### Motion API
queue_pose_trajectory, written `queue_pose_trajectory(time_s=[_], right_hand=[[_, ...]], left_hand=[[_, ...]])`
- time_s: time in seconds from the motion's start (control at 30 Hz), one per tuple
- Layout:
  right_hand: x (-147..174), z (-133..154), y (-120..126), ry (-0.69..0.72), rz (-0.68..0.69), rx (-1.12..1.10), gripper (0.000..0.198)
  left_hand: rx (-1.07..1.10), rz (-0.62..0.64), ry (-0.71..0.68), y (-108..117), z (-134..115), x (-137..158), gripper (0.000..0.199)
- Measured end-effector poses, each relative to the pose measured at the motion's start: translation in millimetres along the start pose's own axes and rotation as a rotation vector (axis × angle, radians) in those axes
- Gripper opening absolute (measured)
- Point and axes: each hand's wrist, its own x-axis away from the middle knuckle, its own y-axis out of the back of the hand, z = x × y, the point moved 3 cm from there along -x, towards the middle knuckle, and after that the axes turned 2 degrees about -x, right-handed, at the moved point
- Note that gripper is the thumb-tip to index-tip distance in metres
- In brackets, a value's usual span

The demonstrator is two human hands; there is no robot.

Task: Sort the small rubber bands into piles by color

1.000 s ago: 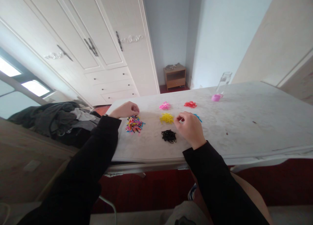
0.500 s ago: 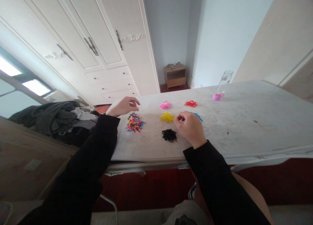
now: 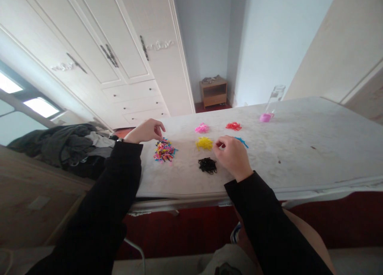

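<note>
My left hand [image 3: 146, 130] hovers at the back edge of a mixed pile of small coloured rubber bands [image 3: 164, 152], its fingers bent down and a gap showing between thumb and forefinger. Nothing can be made out in it. My right hand [image 3: 233, 156] is beside a heap of yellow rubber bands [image 3: 204, 143], thumb and forefinger pressed together. Whatever is between those fingertips is too small to see. Nearer me lies a black rubber band heap [image 3: 207, 165]. Pink bands [image 3: 202, 127] and red bands [image 3: 233, 126] sit farther back. Blue bands [image 3: 243, 142] are partly hidden behind my right hand.
A clear glass bottle [image 3: 275, 94] and a pink object [image 3: 265, 117] stand toward the back right of the white table [image 3: 317, 147]. Dark clothes [image 3: 68, 147] are heaped beyond its left end. A small wooden cabinet [image 3: 214, 92] stands by the far wall.
My left hand has shifted a little left and its fingers have dipped toward the mixed pile. My right hand has stayed almost still by the yellow bands.
</note>
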Motion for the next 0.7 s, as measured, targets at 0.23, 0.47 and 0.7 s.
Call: queue_pose_trajectory(time_s=[0.23, 0.47, 0.7], right_hand=[[0, -2, -1, 0.020, -0.024, -0.023, 0.019], [1, -1, -1, 0.003, 0.001, -0.006, 0.017], [0, 5, -2, 0.097, 0.004, -0.110, 0.015]], left_hand=[[-0.036, -0.015, -0.031, 0, -5, 2, 0.029], [0.226, -0.041, -0.029, 1, -20, 10, 0.034], [0.407, -0.017, -0.106, -20, -49, 11, 0.037]])
